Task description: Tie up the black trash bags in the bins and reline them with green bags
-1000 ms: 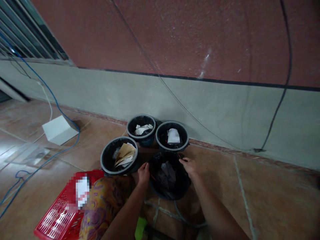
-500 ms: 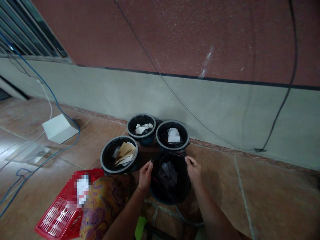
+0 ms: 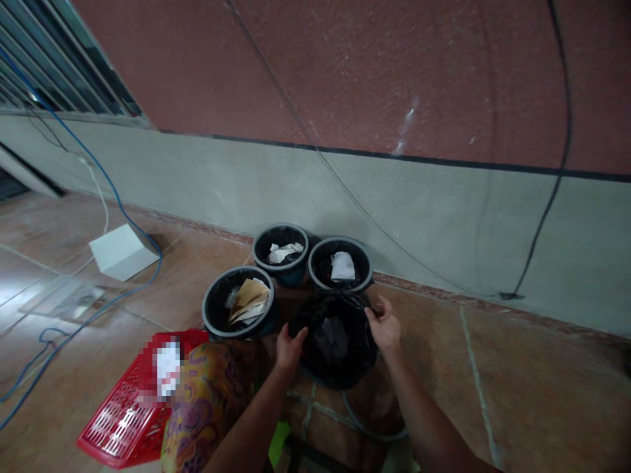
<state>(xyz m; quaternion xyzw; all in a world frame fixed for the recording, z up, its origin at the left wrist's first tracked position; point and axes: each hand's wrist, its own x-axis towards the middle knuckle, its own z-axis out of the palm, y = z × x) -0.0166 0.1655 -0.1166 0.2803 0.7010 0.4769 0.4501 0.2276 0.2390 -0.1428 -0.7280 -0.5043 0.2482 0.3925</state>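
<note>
A black bin liner point(image 3: 340, 368) spreads over the mouth of the nearest bin, with a dark crumpled piece deep inside. Its left edge is pinched by my left hand point(image 3: 290, 348), thumb on the inner side. My right hand point(image 3: 386, 330) grips the opposite edge, fingers folded over the plastic. A loose grey ring point(image 3: 377, 435) lies on the floor just below this bin. Behind stand a bin with white paper point(image 3: 341, 287) and one with crumpled white scraps point(image 3: 280, 270); a third, with brown and white paper point(image 3: 205, 309), is at left.
A red plastic basket point(image 3: 114, 427) lies at lower left beside a patterned cloth over my knee point(image 3: 210, 394). Blue cable point(image 3: 114, 299) crosses the tiled floor near a white box-like object point(image 3: 123, 252). The wall point(image 3: 444, 217) rises behind the bins.
Both hands have shifted their hold on the liner; its edge now spreads wider and hangs further over the bin's outside. The view has moved slightly.
</note>
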